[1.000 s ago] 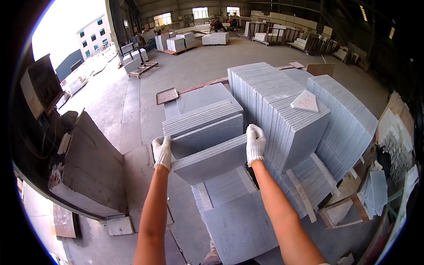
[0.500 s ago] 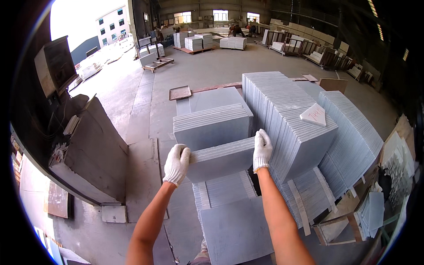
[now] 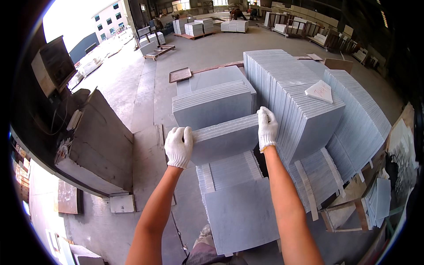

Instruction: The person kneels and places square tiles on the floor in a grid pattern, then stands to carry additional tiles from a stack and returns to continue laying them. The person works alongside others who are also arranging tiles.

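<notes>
Slabs (image 3: 226, 146), several together, held on edge between left hand (image 3: 179, 148) and right hand (image 3: 267, 128), above the lower row (image 3: 232, 171); whether they rest on it cannot be told. Work appears partway: the back stack (image 3: 216, 110) already stands on edge, whereas the held slabs, their tops apart from that stack, are not yet released. Both forearms (image 3: 157, 216) extend forward and converge; each gloved grip is closed around one end of the slabs.

A slab workshop or warehouse is indicated: grey slabs (image 3: 287, 95) are stood on edge in rows, pale stacks (image 3: 193, 29) are set on a pallet (image 3: 193, 38), racks (image 3: 293, 28) are lined beyond.
</notes>
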`<state>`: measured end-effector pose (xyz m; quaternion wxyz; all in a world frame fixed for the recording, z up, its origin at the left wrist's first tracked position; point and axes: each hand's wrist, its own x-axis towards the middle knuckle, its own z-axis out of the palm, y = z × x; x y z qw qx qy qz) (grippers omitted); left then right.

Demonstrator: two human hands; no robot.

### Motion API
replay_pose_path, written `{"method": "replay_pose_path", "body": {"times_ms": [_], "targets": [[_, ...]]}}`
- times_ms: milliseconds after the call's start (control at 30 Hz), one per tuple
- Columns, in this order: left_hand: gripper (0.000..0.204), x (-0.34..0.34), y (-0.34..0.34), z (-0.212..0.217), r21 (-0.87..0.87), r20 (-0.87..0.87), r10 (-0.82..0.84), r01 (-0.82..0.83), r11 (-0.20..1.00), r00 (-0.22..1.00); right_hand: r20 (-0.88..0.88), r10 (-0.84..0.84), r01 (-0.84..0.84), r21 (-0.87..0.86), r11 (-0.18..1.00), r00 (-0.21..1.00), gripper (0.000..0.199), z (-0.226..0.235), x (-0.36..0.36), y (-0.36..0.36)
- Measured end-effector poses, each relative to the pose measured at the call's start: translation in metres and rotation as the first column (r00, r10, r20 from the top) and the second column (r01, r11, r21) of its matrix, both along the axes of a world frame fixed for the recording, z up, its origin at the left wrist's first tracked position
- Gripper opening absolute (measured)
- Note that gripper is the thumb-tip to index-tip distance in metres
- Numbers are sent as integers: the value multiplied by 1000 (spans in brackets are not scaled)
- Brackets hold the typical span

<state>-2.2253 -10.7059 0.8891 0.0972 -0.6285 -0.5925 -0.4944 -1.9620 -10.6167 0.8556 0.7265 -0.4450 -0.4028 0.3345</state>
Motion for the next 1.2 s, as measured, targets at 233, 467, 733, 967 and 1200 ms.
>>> {"method": "replay_pose_path", "body": {"times_ms": [233, 467, 733, 967, 1200], "targets": [[19, -6, -6, -1, -38, 45, -127, 128, 991, 991, 102, -54, 54, 3, 999, 993, 30, -7, 9, -3], [75, -41, -16, -26, -112, 202, -393, 419, 901, 897, 28, -145, 146, -36, 989, 989, 33, -10, 18, 12], [74, -89, 3, -47, -438, 265, -388, 469, 767, 883, -77, -141, 134, -85, 987, 987, 39, -3, -8, 37], [59, -89, 34, -55, -550, 278, -374, 466, 694, 885, -32, -173, 170, -86, 982, 984, 42, -11, -7, 51], [65, -88, 45, -59, -547, 319, -387, 502, 670, 865, -101, -205, 198, -78, 977, 974, 41, 1, -21, 57]]}}
